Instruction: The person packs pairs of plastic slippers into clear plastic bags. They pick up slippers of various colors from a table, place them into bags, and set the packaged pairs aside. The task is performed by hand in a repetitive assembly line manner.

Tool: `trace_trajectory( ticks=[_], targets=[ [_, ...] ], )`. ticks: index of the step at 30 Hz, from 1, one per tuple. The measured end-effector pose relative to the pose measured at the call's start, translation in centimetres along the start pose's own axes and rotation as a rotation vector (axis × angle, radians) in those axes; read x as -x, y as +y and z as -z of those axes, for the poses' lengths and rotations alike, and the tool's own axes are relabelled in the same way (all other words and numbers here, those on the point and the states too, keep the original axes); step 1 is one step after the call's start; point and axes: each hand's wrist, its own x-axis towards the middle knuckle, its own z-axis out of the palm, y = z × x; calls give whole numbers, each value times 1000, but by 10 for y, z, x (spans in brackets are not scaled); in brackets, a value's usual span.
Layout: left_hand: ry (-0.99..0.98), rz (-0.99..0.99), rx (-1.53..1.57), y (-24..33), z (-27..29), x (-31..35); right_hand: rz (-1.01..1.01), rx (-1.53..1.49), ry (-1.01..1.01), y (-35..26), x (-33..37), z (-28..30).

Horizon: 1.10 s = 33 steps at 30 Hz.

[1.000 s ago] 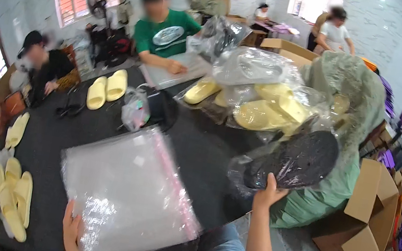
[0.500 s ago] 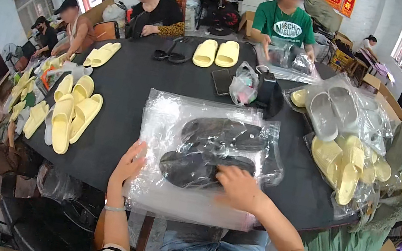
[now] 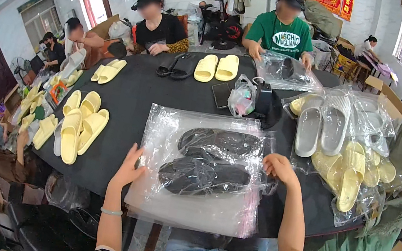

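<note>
A pair of black slippers (image 3: 192, 176) lies inside a clear plastic bag (image 3: 255, 184), one slipper above the other, both pointing sideways. The bag rests on a stack of flat clear bags (image 3: 165, 206) at the table's near edge. At the stack's left edge is my left hand (image 3: 128, 167), its thumb and fingers apart and holding nothing. My right hand (image 3: 282, 169) is at the right end of the filled bag, fingers curled and closed on the bag's loose edge. The fingertips are partly hidden there.
On the black table (image 3: 125, 128), yellow slippers (image 3: 81, 128) sit at left. Bagged grey slippers (image 3: 335, 122) and bagged yellow ones (image 3: 350, 176) are piled at right. A phone (image 3: 221, 94) lies near a black device (image 3: 268, 102). Across the table, a person in green (image 3: 281, 37) handles another bag.
My right hand has moved off the lower black slipper, rightward and up to the bag's end. My left hand stays by the stack's left edge. The view has shifted slightly.
</note>
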Motion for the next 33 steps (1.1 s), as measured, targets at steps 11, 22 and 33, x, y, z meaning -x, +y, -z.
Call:
trace_trajectory(
  ticks=[11, 22, 33],
  targets=[
    [-168, 90, 97, 70, -61, -58, 544, -489, -898, -24, 33, -29],
    [17, -122, -70, 43, -85, -37, 641, 131, -677, -50, 54, -17],
    [151, -39, 231, 38, -88, -36, 802, 833, -277, -64, 5, -51]
  ],
)
